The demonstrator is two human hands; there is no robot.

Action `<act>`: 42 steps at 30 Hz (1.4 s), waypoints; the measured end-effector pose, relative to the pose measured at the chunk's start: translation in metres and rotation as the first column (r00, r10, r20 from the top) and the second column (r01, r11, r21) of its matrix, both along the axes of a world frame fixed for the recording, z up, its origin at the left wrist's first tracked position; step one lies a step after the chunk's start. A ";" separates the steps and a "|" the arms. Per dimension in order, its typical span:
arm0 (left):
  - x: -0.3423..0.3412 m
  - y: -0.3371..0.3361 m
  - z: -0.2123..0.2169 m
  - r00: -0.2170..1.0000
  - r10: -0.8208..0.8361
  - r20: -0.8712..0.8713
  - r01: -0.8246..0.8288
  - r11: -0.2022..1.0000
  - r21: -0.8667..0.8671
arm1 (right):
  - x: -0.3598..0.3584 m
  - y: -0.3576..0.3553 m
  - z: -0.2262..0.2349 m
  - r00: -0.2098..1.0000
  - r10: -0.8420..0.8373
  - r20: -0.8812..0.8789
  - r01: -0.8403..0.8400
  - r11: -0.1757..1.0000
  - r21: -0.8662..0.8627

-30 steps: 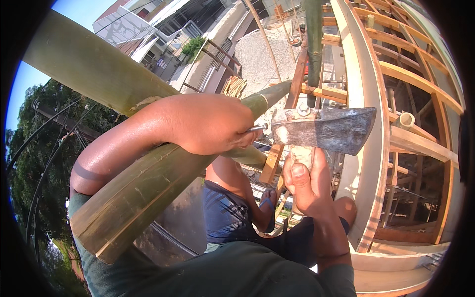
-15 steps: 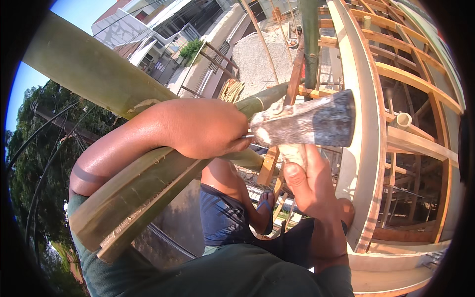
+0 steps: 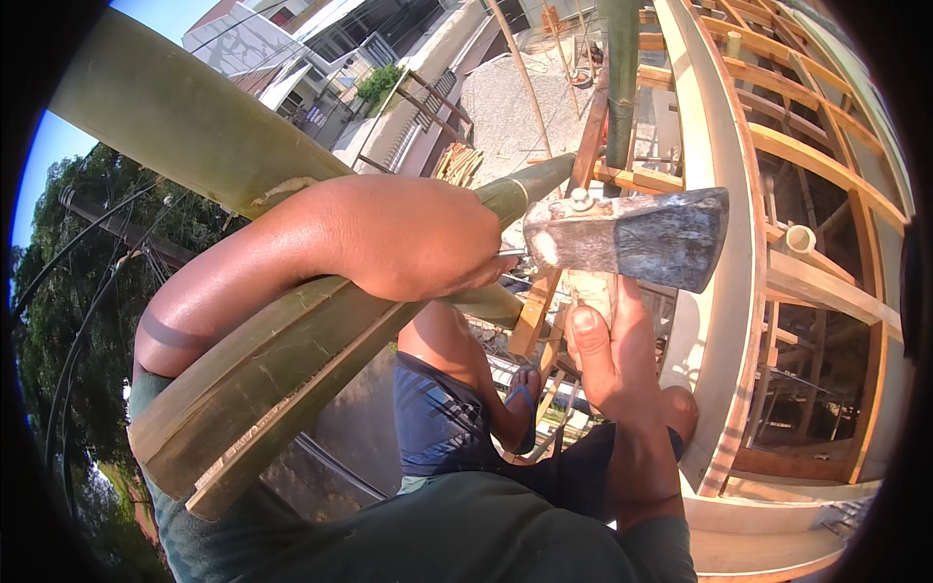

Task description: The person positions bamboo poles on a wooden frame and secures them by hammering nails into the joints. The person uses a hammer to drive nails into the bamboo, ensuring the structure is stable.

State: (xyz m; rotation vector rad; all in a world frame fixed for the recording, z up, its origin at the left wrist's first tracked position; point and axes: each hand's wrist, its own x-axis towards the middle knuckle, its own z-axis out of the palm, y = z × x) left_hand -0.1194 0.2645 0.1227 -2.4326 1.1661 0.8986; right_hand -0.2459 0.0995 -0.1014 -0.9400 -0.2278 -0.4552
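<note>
My right hand [image 3: 614,355] is closed round the pale wooden handle of a hatchet [image 3: 646,236], thumb along the handle. The worn grey head has its broad blade to the right and its blunt end facing my left hand. My left arm crosses over a split length of green bamboo [image 3: 282,379], and my left hand [image 3: 428,238] is closed beside a bamboo pole [image 3: 533,187]. A thin metal piece [image 3: 523,260], perhaps a nail, shows at its fingertips; most of it is hidden. A small gap separates the hatchet head from those fingers.
A thick bamboo pole [image 3: 194,121] slants across the upper left. On the right stands a timber frame [image 3: 826,151] with a long beam [image 3: 724,146]. My legs and sandalled foot [image 3: 522,403] show above the ground far below. Cables [image 3: 73,360] hang at the left.
The hatchet and my right hand have moved a little to the right, widening the gap to my left hand. My left hand has shifted only slightly.
</note>
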 end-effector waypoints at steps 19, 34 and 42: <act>-0.005 -0.005 0.002 0.999 0.032 -0.036 -0.029 0.997 0.075 | -0.008 0.002 0.008 0.995 0.098 -0.014 -0.099 0.990 -0.102; -0.005 -0.002 0.008 0.999 0.045 -0.016 -0.043 0.996 0.072 | 0.003 -0.014 0.022 0.998 0.039 0.042 -0.045 0.984 0.172; -0.001 0.001 -0.001 0.995 0.094 -0.036 -0.092 0.995 0.048 | -0.001 0.019 0.014 0.997 0.061 -0.047 -0.061 0.998 -0.008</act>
